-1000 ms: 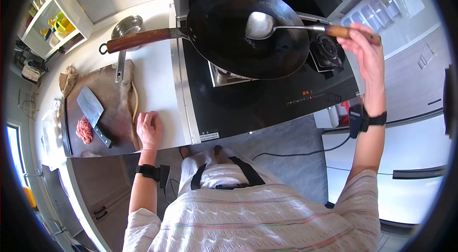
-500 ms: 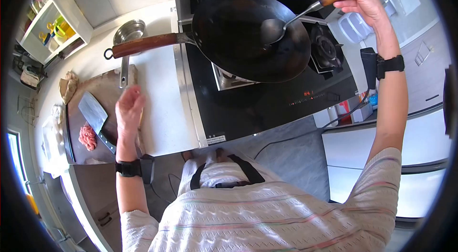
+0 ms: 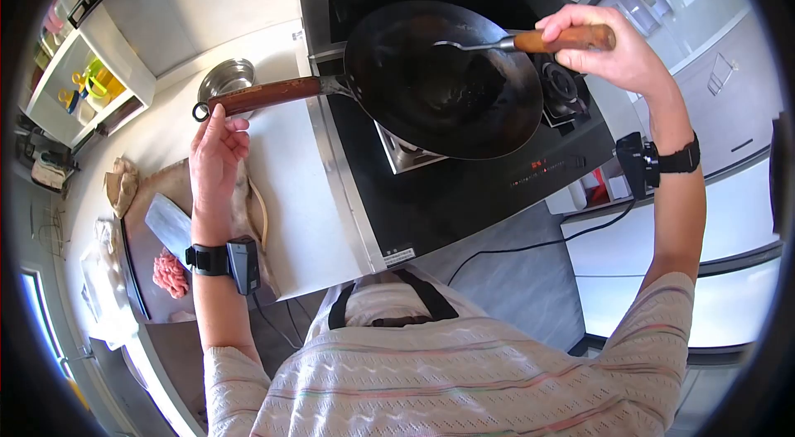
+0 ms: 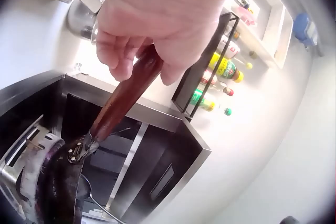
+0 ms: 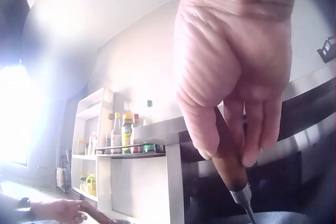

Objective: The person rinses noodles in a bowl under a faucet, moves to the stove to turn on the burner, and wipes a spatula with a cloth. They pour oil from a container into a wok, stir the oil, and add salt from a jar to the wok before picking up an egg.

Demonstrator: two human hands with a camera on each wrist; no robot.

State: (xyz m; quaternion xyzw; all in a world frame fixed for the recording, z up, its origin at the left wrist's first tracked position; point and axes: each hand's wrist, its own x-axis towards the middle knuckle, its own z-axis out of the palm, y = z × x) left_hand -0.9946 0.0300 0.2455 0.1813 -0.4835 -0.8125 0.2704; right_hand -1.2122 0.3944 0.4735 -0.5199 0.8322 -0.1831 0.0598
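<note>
A dark wok (image 3: pixel 406 110) sits over the stove, its long wooden handle (image 3: pixel 277 94) pointing left. My left hand (image 3: pixel 217 168) grips the end of that handle; the left wrist view shows thumb and fingers around the wood (image 4: pixel 121 103). My right hand (image 3: pixel 617 56) holds a ladle by its wooden grip (image 3: pixel 571 39), fingers wrapped about it in the right wrist view. The ladle's metal shaft reaches into the wok, where its bowl blends into the dark inside. A little liquid glistens at the wok's bottom.
Left on the counter, a cutting board (image 3: pixel 261 247) bears a cleaver (image 3: pixel 168 226) and minced meat (image 3: pixel 171 274), partly behind my left arm. A steel pan (image 3: pixel 225 77) stands behind the wok handle. Another burner (image 3: pixel 559 93) lies right of the wok. Bottles (image 5: pixel 127 132) line a wall shelf.
My left hand has risen from the counter by the cutting board and taken hold of the wok handle. My right hand, higher half a second ago, has come down with the ladle.
</note>
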